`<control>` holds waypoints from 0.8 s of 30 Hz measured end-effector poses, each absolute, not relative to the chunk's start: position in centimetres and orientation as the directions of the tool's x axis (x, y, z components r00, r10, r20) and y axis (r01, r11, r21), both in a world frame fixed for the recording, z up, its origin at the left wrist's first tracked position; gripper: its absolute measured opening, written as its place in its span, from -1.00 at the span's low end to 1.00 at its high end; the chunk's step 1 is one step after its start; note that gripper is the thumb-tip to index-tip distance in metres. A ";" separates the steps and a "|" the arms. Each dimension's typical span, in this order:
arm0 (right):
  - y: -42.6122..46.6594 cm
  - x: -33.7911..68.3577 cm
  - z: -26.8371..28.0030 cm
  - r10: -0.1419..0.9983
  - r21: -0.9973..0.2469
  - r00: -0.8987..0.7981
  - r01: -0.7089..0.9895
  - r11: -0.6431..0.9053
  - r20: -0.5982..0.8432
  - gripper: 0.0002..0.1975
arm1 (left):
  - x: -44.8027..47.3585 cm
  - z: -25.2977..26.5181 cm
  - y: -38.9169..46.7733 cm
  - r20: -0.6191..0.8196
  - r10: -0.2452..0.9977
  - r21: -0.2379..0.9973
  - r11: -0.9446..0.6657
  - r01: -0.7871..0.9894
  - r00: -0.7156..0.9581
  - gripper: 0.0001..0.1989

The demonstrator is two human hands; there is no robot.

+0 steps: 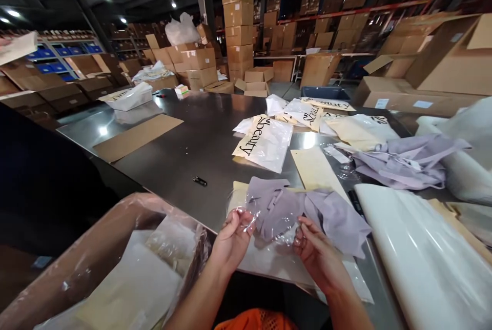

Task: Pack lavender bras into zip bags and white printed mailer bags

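My left hand (237, 230) is closed on one end of a clear, shiny plastic strip (283, 227), which could be a strap or thin film. The fingers of my right hand (312, 243) pinch its other end. Just beyond both hands lies a lavender garment (269, 202), spread over pale card and white plastic on the metal table (169, 166). The strip passes in front of the fabric; whether it is joined to it I cannot tell. Farther right is a second heap of lavender garments (403, 161) with a white tag.
Several printed white bags (265, 143) lie ahead. A small black cutter (200, 181) sits left of centre. At my left stands a plastic-lined box (126, 207) holding packets. A white plastic roll (415, 248) borders my right side. A person's dark sleeve (42, 166) is far left.
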State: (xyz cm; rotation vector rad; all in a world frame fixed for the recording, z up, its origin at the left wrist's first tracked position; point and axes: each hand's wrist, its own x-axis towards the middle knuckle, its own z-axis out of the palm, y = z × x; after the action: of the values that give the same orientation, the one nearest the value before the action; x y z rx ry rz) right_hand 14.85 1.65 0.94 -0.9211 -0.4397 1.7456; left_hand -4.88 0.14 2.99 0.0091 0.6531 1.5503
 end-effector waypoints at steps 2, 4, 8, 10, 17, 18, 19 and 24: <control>1.8 14.5 0.8 0.906 -0.651 -0.166 -0.646 -0.399 -0.390 -0.49 | -5.2 2.9 -0.1 -0.351 0.930 0.418 0.050 -0.907 -0.110 -0.65; 2.0 14.1 0.7 0.896 -0.632 -0.183 -0.652 -0.419 -0.405 -0.49 | -5.5 2.7 -0.4 -0.322 0.940 0.429 0.039 -0.902 -0.113 -0.66; 2.3 13.4 0.5 0.882 -0.624 -0.181 -0.645 -0.441 -0.436 -0.48 | -6.2 2.6 -0.7 -0.297 0.945 0.427 0.004 -0.904 -0.136 -0.69; 2.3 13.5 0.3 0.876 -0.624 -0.177 -0.639 -0.450 -0.449 -0.48 | -6.4 2.7 -0.7 -0.291 0.947 0.423 -0.003 -0.906 -0.139 -0.69; 2.5 14.6 0.1 0.868 -0.636 -0.156 -0.623 -0.456 -0.471 -0.45 | -6.2 3.0 -0.5 -0.242 0.966 0.448 0.031 -0.894 -0.087 -0.68; 2.6 14.6 0.2 0.867 -0.635 -0.151 -0.623 -0.457 -0.475 -0.45 | -6.1 3.0 -0.5 -0.235 0.968 0.453 0.033 -0.891 -0.084 -0.68; 2.6 14.6 0.3 0.866 -0.634 -0.148 -0.625 -0.456 -0.478 -0.45 | -6.1 3.0 -0.6 -0.230 0.970 0.457 0.034 -0.889 -0.082 -0.68; 2.2 13.8 1.2 0.870 -0.625 -0.141 -0.643 -0.443 -0.472 -0.48 | -7.1 3.3 -1.1 -0.231 0.967 0.468 0.013 -0.884 -0.108 -0.70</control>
State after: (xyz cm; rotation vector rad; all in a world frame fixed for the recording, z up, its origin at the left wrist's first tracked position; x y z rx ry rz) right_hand 13.80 2.24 1.23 -0.9925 -0.3319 1.7885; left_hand -7.13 -1.12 3.26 0.1822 0.5846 1.5772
